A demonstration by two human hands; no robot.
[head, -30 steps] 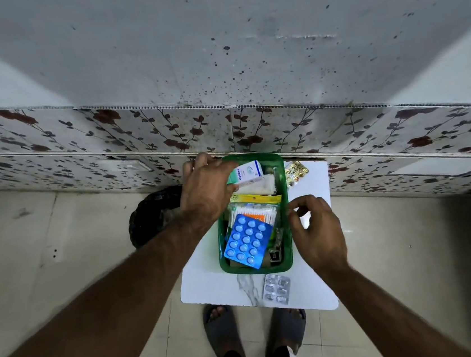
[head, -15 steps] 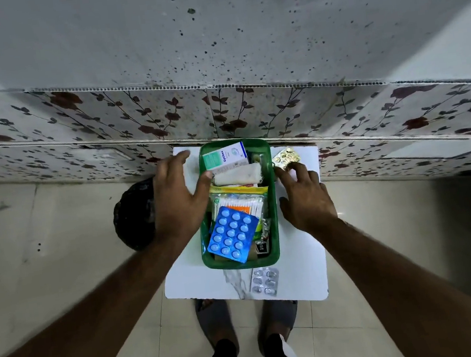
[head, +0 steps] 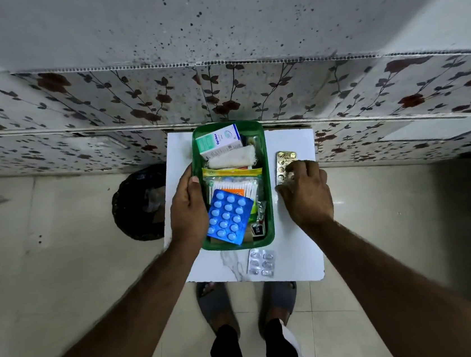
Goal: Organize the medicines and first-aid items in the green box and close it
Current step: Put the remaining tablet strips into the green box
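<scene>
The open green box (head: 268,192) stands on a small white table (head: 303,247). Inside it lie a white-green carton (head: 218,142), a gauze roll (head: 232,158), a cotton-swab packet (head: 235,184) and a blue pill blister (head: 228,217). My left hand (head: 188,210) grips the box's left rim. My right hand (head: 306,193) rests its fingertips on a gold pill strip (head: 284,162) lying on the table right of the box. A silver blister (head: 261,262) lies on the table in front of the box. No lid is visible.
The table stands against a floral-panelled wall (head: 218,92). A dark round basket (head: 139,204) sits on the tiled floor to the table's left. My feet in sandals (head: 245,300) are just under the table's near edge.
My left hand slid back along the box's left rim from the far end to the middle. My right hand reached right and forward onto the gold strip.
</scene>
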